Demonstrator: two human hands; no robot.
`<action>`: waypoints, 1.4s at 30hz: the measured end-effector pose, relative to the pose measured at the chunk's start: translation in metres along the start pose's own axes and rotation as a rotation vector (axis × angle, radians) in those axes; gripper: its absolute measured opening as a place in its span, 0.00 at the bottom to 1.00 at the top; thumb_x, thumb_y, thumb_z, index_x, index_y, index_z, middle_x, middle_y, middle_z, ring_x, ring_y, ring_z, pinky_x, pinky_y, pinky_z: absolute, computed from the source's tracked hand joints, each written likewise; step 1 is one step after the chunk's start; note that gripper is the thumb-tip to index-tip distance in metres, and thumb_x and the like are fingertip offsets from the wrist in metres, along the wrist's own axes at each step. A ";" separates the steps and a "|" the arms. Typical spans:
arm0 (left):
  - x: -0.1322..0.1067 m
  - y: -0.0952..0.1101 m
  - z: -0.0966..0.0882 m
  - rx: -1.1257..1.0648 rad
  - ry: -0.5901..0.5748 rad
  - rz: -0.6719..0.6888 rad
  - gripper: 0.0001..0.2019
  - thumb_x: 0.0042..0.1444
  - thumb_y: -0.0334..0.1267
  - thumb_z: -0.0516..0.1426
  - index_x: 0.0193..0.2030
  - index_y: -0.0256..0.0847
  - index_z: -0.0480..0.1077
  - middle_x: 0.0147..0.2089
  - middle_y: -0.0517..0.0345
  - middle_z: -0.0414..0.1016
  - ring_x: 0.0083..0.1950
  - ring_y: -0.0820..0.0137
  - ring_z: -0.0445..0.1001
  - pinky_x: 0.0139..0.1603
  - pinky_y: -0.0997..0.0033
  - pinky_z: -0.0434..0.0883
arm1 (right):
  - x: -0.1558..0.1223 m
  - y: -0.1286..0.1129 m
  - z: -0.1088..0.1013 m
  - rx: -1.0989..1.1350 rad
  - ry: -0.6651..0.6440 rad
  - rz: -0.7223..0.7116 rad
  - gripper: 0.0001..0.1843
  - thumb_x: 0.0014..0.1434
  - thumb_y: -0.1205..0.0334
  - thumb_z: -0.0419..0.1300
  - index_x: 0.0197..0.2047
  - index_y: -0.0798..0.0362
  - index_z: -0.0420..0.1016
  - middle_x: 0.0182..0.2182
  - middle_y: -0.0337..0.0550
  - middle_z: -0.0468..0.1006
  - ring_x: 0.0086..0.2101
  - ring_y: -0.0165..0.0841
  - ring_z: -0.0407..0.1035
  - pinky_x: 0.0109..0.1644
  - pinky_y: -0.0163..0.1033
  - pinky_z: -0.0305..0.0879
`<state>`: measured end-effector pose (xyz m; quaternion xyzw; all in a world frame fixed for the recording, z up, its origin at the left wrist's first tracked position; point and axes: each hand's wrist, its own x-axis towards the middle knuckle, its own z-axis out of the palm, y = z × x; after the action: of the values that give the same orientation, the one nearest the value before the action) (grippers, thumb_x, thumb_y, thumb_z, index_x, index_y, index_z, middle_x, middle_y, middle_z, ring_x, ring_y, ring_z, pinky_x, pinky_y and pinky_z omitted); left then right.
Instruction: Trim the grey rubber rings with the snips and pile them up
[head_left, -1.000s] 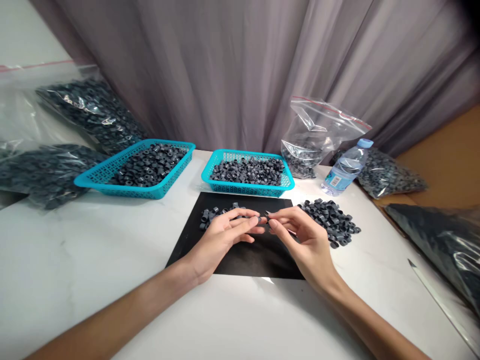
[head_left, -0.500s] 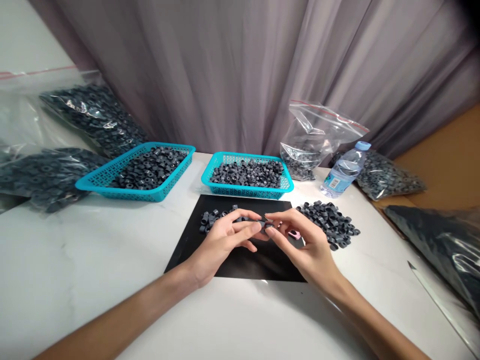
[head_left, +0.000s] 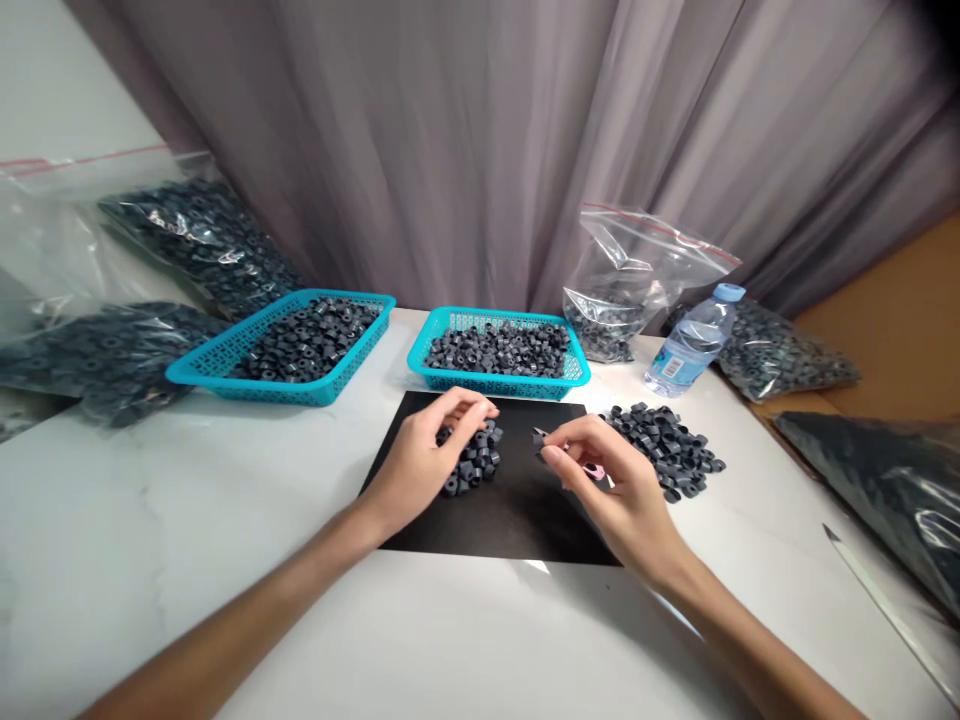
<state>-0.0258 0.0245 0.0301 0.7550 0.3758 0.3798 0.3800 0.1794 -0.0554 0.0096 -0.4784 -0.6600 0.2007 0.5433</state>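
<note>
A grey curtain (head_left: 450, 150) backs a white desk (head_left: 150, 520), and bagged dark parts fill both sides — the nearest bag (head_left: 615, 330) on the right beside a bottle (head_left: 686, 345). On the desk lies a black mat (head_left: 517, 535), with the left basket (head_left: 251, 384) and the right basket (head_left: 502, 382) beyond it, both holding dark parts. The left hand (head_left: 424, 450) is over the left pile (head_left: 476, 465) on the mat, fingers curled and thumb close to the forefinger; I cannot tell whether it pinches anything. The right hand (head_left: 619, 475) is just left of the right pile (head_left: 667, 445), thumb and forefinger pressed together on a small dark part (head_left: 538, 440) above the mat. A pink thing (head_left: 595, 471) shows under that palm, mostly hidden; whether it is held or lying there is unclear.

For good handling, a light, square pinch at the tips seems best, leaving the part's end in sight. The left hand would do well to take from the pile's near edge, one part at a time — digging into the middle could scatter the rest.
</note>
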 end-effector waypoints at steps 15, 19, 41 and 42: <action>0.012 -0.037 -0.012 0.385 -0.159 0.031 0.18 0.65 0.51 0.54 0.54 0.48 0.77 0.59 0.56 0.78 0.63 0.58 0.70 0.69 0.55 0.58 | -0.003 0.009 0.009 -0.015 -0.057 0.031 0.07 0.69 0.57 0.57 0.41 0.50 0.73 0.34 0.42 0.73 0.32 0.33 0.69 0.37 0.39 0.67; 0.013 -0.034 -0.011 0.354 -0.150 0.027 0.16 0.64 0.50 0.56 0.52 0.49 0.78 0.55 0.58 0.80 0.59 0.57 0.71 0.66 0.58 0.62 | -0.004 0.010 0.010 -0.041 -0.070 0.016 0.07 0.70 0.58 0.56 0.42 0.50 0.73 0.35 0.42 0.73 0.32 0.33 0.68 0.37 0.39 0.67; 0.002 -0.017 -0.003 0.376 -0.204 0.050 0.13 0.67 0.45 0.51 0.52 0.50 0.73 0.53 0.58 0.78 0.56 0.58 0.72 0.61 0.60 0.64 | 0.002 0.009 0.006 0.482 -0.110 0.318 0.16 0.60 0.47 0.66 0.38 0.51 0.75 0.34 0.39 0.73 0.33 0.32 0.72 0.43 0.40 0.71; 0.002 -0.017 -0.003 0.380 -0.207 0.048 0.13 0.68 0.45 0.51 0.52 0.49 0.73 0.53 0.58 0.78 0.56 0.58 0.72 0.61 0.59 0.64 | 0.002 0.009 0.007 0.498 -0.110 0.321 0.16 0.60 0.47 0.67 0.38 0.51 0.75 0.34 0.39 0.73 0.33 0.32 0.72 0.43 0.40 0.71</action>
<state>-0.0322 0.0339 0.0176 0.8567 0.3815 0.2317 0.2584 0.1770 -0.0480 0.0012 -0.4171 -0.5349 0.4652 0.5688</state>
